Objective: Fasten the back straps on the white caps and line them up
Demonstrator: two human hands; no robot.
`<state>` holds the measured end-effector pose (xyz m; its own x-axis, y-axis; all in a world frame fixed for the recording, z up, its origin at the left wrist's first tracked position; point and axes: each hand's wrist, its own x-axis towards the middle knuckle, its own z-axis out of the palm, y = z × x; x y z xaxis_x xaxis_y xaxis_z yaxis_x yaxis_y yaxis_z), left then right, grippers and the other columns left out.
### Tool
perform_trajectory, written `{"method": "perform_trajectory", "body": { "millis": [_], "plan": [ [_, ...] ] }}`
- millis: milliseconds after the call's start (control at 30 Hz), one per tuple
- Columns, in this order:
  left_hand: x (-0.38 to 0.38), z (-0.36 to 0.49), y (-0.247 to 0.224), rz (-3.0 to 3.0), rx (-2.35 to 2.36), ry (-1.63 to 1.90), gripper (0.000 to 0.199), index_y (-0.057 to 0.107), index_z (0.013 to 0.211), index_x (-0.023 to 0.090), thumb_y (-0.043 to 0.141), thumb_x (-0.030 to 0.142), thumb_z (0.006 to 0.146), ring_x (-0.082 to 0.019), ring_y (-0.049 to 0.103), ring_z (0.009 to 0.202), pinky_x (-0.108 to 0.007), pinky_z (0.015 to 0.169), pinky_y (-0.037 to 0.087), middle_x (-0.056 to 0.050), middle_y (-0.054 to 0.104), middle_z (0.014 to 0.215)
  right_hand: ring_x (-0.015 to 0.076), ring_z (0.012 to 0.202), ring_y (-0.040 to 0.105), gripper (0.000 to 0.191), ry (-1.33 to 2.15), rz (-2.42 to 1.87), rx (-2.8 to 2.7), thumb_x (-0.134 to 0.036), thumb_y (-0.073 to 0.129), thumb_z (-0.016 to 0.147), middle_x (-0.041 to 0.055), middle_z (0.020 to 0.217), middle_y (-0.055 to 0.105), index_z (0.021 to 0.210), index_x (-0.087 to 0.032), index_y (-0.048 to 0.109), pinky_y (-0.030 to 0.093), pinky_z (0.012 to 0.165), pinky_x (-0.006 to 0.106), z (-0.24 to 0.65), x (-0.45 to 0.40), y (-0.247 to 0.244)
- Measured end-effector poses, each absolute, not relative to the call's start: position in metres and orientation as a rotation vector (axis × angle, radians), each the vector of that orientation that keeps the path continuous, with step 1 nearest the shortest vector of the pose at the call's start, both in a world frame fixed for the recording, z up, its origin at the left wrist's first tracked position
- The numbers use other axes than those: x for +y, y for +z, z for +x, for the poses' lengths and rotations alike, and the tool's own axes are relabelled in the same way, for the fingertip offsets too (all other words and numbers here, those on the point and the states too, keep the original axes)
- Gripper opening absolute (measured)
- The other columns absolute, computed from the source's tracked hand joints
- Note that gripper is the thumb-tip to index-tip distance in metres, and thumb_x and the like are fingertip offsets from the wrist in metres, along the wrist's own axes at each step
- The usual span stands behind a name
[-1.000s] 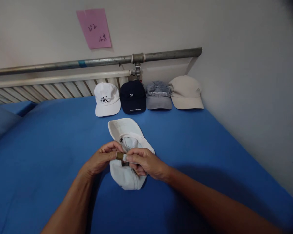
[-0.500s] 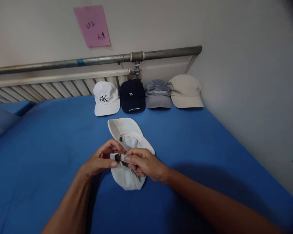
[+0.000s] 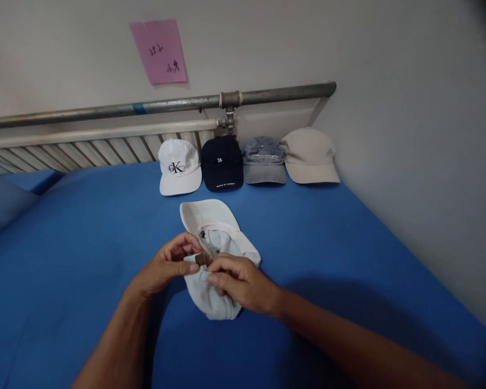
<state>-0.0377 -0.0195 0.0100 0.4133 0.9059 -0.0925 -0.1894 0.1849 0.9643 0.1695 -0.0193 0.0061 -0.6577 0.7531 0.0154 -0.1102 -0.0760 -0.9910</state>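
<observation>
A pale cap (image 3: 214,305) lies tipped on the blue sheet, its inside facing up and its white brim (image 3: 210,213) pointing away from me. My left hand (image 3: 170,265) pinches the back strap close to a brownish buckle (image 3: 201,259), thumb on the near side. From the right, my right hand (image 3: 241,281) grips the other part of the strap (image 3: 204,276) between thumb and fingers, just below the buckle. Whether the strap still passes through the buckle I cannot tell. The right fingers partly cover the cap's opening.
Several caps stand in a row by the wall: a white cap (image 3: 180,167), a black cap (image 3: 222,165), a grey cap (image 3: 264,162) and a beige cap (image 3: 311,156). Behind them are a radiator (image 3: 105,150) and a metal pipe (image 3: 178,104). A pink paper (image 3: 159,52) hangs above.
The strap part in my right hand has dropped slightly below the buckle, where before it lined up with it. My left hand keeps its pinch. The whole view has shifted a little.
</observation>
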Motion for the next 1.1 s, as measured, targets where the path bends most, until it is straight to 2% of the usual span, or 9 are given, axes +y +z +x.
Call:
{"method": "perform_trajectory", "body": {
  "millis": [200, 433, 700, 1100],
  "plan": [
    [-0.019, -0.038, 0.011, 1.122, 0.852, 0.935, 0.017, 0.062, 0.084, 0.018, 0.075, 0.018, 0.073, -0.011, 0.059, 0.075, -0.022, 0.071, 0.045, 0.0, 0.065, 0.082, 0.0051, 0.043, 0.04, 0.016, 1.902, -0.764, -1.541, -0.031, 0.058, 0.083, -0.0059, 0.052, 0.05, 0.075, -0.017, 0.06, 0.031, 0.043, 0.019, 0.169, -0.019, 0.004],
    [-0.02, -0.043, 0.004, 1.109, 0.834, 0.89, 0.026, 0.064, 0.093, 0.02, 0.076, 0.021, 0.07, -0.015, 0.06, 0.079, -0.025, 0.071, 0.045, -0.003, 0.067, 0.09, 0.0044, 0.039, 0.039, 0.017, 2.025, -0.832, -1.372, -0.032, 0.059, 0.081, -0.0068, 0.05, 0.049, 0.073, -0.017, 0.06, 0.029, 0.038, 0.018, 0.17, -0.017, 0.002],
    [-0.022, -0.032, 0.008, 1.084, 0.901, 0.964, 0.02, 0.066, 0.089, 0.019, 0.076, 0.018, 0.071, -0.013, 0.061, 0.077, -0.024, 0.072, 0.045, -0.002, 0.069, 0.086, 0.0045, 0.038, 0.039, 0.018, 2.023, -0.83, -1.36, -0.034, 0.06, 0.08, -0.0066, 0.05, 0.05, 0.073, -0.017, 0.061, 0.029, 0.038, 0.018, 0.17, -0.018, 0.002],
    [-0.024, -0.029, 0.012, 1.148, 1.0, 0.965, 0.018, 0.069, 0.087, 0.019, 0.077, 0.023, 0.072, -0.012, 0.059, 0.074, -0.022, 0.069, 0.045, -0.001, 0.067, 0.081, 0.0046, 0.038, 0.039, 0.02, 1.904, -0.763, -1.307, -0.036, 0.061, 0.082, -0.0073, 0.05, 0.048, 0.077, -0.017, 0.058, 0.03, 0.04, 0.02, 0.17, -0.02, 0.0]
  ]
}}
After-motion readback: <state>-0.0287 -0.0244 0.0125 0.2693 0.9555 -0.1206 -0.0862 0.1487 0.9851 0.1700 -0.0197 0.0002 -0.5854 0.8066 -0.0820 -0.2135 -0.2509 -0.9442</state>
